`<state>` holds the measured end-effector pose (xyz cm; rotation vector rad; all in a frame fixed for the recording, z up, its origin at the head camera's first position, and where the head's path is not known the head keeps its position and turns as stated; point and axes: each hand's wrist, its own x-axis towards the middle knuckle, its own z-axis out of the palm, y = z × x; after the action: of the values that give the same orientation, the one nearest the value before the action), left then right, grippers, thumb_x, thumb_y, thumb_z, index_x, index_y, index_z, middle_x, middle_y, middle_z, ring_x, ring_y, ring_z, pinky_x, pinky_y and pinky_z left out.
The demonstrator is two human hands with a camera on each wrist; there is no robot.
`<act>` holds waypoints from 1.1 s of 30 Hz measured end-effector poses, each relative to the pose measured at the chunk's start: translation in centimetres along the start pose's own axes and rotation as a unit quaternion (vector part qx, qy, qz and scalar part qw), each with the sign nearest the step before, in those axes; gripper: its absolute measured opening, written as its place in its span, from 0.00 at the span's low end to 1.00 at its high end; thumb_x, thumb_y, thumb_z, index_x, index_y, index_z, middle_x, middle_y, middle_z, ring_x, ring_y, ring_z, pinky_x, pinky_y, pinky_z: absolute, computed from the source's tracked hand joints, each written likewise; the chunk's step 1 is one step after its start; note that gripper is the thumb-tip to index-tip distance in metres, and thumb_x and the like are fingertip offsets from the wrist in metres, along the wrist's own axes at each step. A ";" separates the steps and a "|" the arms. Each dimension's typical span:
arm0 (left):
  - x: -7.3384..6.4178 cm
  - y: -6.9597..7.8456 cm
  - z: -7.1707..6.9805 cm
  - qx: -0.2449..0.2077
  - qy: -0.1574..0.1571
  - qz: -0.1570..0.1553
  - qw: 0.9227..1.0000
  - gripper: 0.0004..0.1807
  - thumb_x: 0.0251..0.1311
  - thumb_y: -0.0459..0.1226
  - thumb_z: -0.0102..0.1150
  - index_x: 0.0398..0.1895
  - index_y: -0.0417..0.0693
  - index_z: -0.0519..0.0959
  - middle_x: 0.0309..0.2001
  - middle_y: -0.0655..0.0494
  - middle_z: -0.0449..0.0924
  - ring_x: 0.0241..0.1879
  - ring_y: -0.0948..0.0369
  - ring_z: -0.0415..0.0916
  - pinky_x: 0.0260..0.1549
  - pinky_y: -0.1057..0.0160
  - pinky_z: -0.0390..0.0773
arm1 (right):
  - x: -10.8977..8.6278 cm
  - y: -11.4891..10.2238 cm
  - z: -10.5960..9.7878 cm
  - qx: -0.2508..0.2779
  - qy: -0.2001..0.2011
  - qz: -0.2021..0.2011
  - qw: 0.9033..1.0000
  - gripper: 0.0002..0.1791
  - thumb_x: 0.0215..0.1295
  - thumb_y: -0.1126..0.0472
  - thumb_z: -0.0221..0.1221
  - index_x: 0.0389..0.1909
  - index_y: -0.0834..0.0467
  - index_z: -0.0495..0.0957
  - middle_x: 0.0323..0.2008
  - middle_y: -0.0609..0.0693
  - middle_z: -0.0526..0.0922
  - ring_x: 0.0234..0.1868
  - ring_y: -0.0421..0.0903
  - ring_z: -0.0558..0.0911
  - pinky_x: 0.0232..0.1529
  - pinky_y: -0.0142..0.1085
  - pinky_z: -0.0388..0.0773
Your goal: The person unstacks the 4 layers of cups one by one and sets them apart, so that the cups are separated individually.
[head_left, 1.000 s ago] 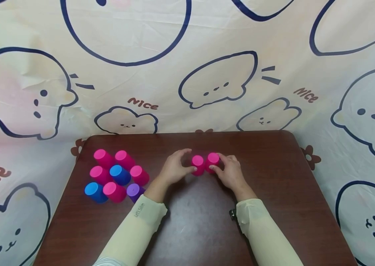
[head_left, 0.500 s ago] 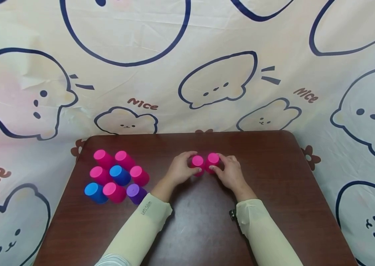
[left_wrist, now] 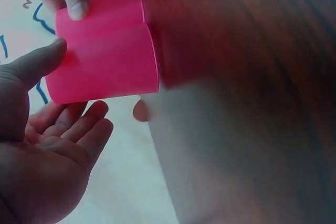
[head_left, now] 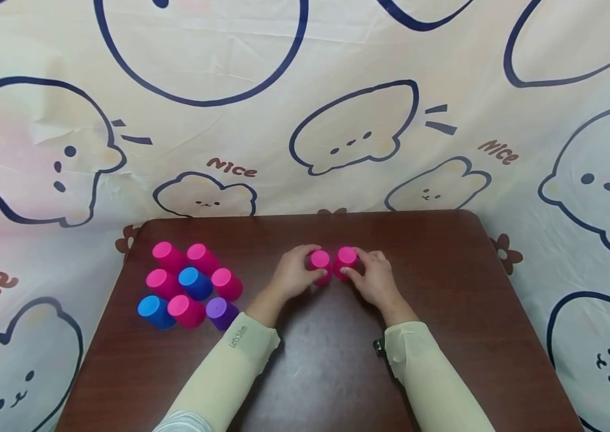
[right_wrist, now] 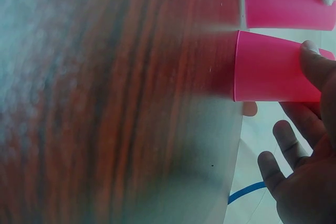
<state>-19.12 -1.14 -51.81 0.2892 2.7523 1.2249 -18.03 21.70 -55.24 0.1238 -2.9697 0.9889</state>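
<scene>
Two pink cups stand upside down side by side toward the back of the table, a narrow gap between them in the head view. My left hand (head_left: 291, 275) pinches the left pink cup (head_left: 320, 266) between thumb and fingers. On the other side, my right hand (head_left: 377, 279) holds the right pink cup (head_left: 345, 264) the same way. The left wrist view shows the left cup (left_wrist: 105, 69) under my thumb, with the right cup partly behind it. In the right wrist view my thumb lies on the right cup (right_wrist: 273, 69), its lower fingers spread away from it.
On the left of the brown table (head_left: 305, 372) stands a group of upside-down cups: several pink ones (head_left: 187, 311), two blue ones (head_left: 195, 284) and a purple one (head_left: 221, 313). A patterned cloth (head_left: 262, 138) hangs behind the table and along its sides.
My left hand has moved right and closed its thumb and fingers on the left pink cup. My right hand keeps its hold on the right cup and has barely moved.
</scene>
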 end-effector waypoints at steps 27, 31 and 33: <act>-2.5 -0.2 -11.7 0.022 0.050 -0.027 0.998 0.39 0.56 0.45 0.78 0.71 0.53 0.73 0.65 0.50 0.76 0.63 0.48 0.74 0.56 0.45 0.82 | -0.4 -0.1 0.0 0.006 0.004 -0.007 1.000 0.37 0.65 0.45 0.71 0.72 0.53 0.73 0.57 0.57 0.83 0.60 0.57 0.73 0.58 0.59 0.78; -2.7 -0.6 -12.3 0.034 0.049 -0.031 0.998 0.40 0.56 0.45 0.78 0.72 0.53 0.72 0.66 0.49 0.75 0.65 0.47 0.73 0.57 0.44 0.81 | -0.5 -0.2 -0.1 0.005 -0.002 -0.003 1.000 0.37 0.65 0.45 0.70 0.72 0.53 0.73 0.57 0.58 0.82 0.61 0.58 0.73 0.59 0.59 0.77; -2.8 -0.9 -12.7 0.039 0.047 -0.033 0.998 0.39 0.57 0.45 0.77 0.72 0.53 0.72 0.66 0.49 0.75 0.65 0.47 0.73 0.58 0.44 0.81 | -0.5 -0.3 0.0 0.006 -0.002 0.000 1.000 0.37 0.65 0.45 0.71 0.72 0.53 0.73 0.57 0.57 0.82 0.60 0.57 0.73 0.59 0.58 0.78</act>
<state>-18.80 -11.47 -43.94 0.1502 2.8692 1.1474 -17.50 21.55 -55.09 0.1257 -2.9682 1.0063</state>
